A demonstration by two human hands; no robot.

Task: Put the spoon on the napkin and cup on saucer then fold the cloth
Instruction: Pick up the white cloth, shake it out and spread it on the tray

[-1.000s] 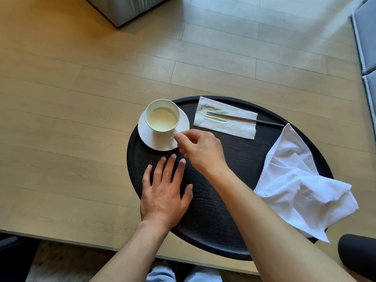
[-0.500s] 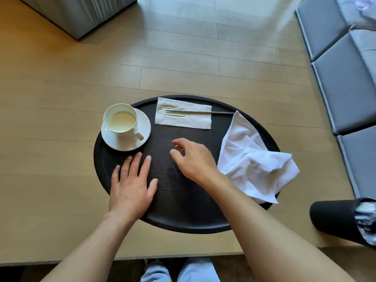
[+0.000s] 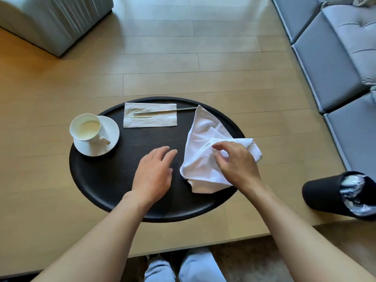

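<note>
Pale wood floor (image 3: pixel 162 58) — grey tufted sofa (image 3: pixel 335 47) right, grey upholstered block (image 3: pixel 50 19) upper left.

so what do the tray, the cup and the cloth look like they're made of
Tray: probably wood, stained matte black; fine grain lines show and there is no gloss.
Cup: looks like glazed white ceramic or porcelain, smooth with a soft sheen, matching the saucer.
Cloth: thin white woven fabric, possibly cotton; it creases and bunches softly under the right hand.

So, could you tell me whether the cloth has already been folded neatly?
No, the cloth lies crumpled on the tray, with the right hand resting on it.
</note>
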